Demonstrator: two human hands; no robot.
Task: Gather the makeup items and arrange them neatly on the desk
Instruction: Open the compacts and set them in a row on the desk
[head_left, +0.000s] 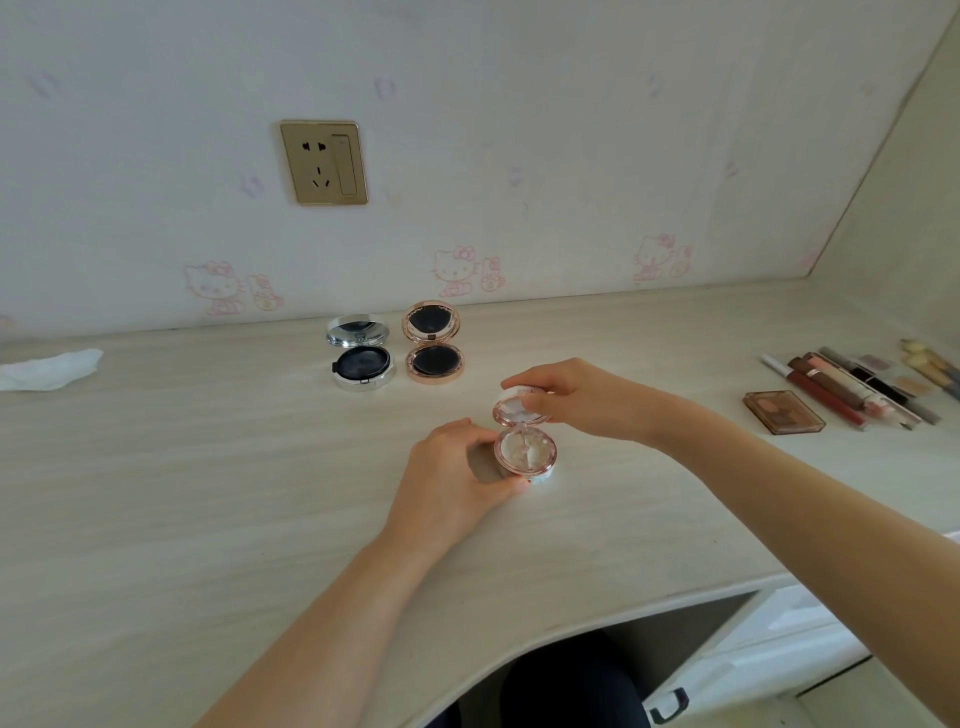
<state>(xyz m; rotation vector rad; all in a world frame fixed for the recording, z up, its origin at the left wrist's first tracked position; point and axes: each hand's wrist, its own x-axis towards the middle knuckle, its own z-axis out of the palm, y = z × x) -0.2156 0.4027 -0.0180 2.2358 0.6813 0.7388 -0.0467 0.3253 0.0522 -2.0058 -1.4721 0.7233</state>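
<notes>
A home bedroom vanity: cartoon-cat wallpaper (218, 286), wall socket (323, 162), pale desk (208, 467) with cosmetics (852, 387).

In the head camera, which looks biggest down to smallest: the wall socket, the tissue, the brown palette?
1. Tissue and wall socket: they look about alike, and the socket is farther away, so no ranking.
2. Brown palette, smallest.
</notes>
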